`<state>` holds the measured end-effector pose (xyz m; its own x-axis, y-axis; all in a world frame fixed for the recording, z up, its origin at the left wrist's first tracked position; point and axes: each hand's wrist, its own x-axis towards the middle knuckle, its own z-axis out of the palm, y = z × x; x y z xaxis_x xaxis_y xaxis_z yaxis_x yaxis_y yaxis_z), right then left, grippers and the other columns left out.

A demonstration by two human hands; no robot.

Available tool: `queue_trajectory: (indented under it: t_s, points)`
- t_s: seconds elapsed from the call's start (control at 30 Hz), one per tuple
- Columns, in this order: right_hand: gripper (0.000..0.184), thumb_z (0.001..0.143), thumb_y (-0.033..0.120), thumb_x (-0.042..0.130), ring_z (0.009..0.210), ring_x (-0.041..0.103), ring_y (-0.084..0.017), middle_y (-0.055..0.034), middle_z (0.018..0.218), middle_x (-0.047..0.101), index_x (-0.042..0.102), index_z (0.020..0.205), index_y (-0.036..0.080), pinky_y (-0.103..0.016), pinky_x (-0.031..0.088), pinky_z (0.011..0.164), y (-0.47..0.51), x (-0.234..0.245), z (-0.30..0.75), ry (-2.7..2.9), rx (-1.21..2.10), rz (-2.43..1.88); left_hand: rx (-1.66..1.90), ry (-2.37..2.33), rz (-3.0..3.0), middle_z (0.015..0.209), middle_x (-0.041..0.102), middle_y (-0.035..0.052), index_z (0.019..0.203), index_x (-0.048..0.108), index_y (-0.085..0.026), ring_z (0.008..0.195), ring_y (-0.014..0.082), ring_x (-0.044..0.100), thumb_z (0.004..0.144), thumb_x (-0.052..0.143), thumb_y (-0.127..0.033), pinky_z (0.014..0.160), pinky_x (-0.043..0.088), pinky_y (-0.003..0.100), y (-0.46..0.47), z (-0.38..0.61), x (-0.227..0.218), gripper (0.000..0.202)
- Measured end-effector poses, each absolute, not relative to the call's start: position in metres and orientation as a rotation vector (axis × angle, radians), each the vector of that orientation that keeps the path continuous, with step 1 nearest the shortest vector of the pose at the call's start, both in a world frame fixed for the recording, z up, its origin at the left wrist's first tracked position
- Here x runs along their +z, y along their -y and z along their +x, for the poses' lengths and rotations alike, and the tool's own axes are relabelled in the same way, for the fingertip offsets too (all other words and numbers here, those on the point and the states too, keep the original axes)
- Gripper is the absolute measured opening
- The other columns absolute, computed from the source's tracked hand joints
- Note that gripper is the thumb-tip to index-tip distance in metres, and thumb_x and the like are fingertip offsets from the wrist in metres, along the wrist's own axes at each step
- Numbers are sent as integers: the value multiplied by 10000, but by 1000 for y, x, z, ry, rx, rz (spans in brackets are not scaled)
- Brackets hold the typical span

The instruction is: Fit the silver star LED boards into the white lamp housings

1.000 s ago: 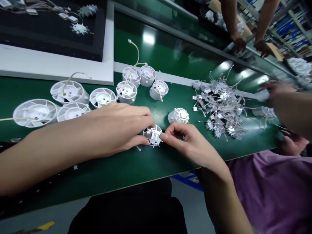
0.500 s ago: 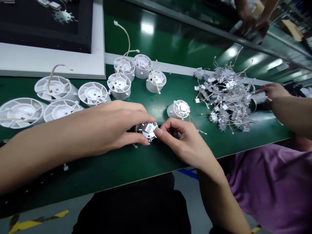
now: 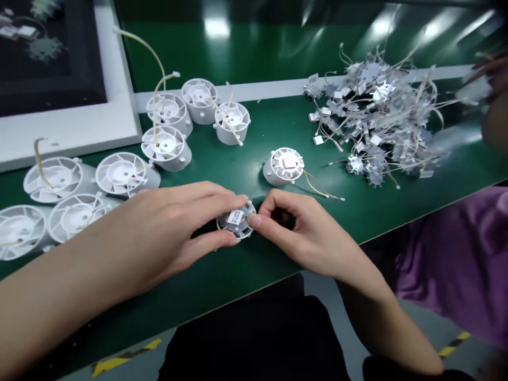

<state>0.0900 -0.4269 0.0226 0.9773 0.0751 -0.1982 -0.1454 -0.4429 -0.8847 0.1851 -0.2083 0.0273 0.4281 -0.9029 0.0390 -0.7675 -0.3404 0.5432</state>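
White plastic makes up the small housing (image 3: 237, 219), which I read as held between both hands on the green table (image 3: 254, 58). The left hand (image 3: 170, 227) closes thumb and fingers around its left side. The right hand (image 3: 305, 233) pinches its right rim with thumb and forefinger. Its top face points up, toward the camera. Just beyond the small housing lies a second housing (image 3: 283, 165) trailing a yellow wire. Further beyond and to its right sits a pile of wired parts (image 3: 381, 111), and to its left a cluster of fan shells (image 3: 119, 172). I see nothing between hands and housing.
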Motion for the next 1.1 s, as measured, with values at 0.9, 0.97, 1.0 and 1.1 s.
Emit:
queue_trajectory:
  t_s: [0.9, 0.97, 1.0, 1.1]
  points:
    - [197, 982, 164, 547, 688, 608, -153, -55, 766, 681, 701, 894, 79, -275, 427, 626, 431, -4, 68, 240, -287, -2365, -537, 1427, 2308, 1326, 640, -103, 1341, 521, -395, 1098, 149, 679, 976, 561, -526, 827, 584, 217, 220, 187, 37, 390]
    - [230, 985, 158, 529, 653, 583, -163, -62, 730, 663, 705, 863, 73, -294, 418, 612, 430, -5, 66, 249, -304, -2417, -529, 1410, 2327, 1298, 654, -101, 1331, 529, -393, 1015, 142, 703, 963, 576, -524, 689, 590, 196, 219, 186, 37, 394]
    - [237, 980, 146, 526, 637, 568, -167, -62, 713, 655, 708, 848, 73, -303, 413, 609, 430, -6, 65, 254, -322, -2444, -525, 1406, 2330, 1300, 652, -96, 1339, 524, -388, 995, 141, 707, 957, 583, -525, 630, 581, 188, 219, 186, 37, 411]
    - [203, 934, 77, 543, 627, 542, -178, -51, 686, 636, 721, 837, 80, -325, 393, 609, 428, -7, 63, 307, -391, -2539, -471, 1440, 2304, 1367, 611, -63, 1375, 496, -358, 1092, 173, 680, 952, 591, -526, 597, 571, 192, 219, 186, 38, 465]
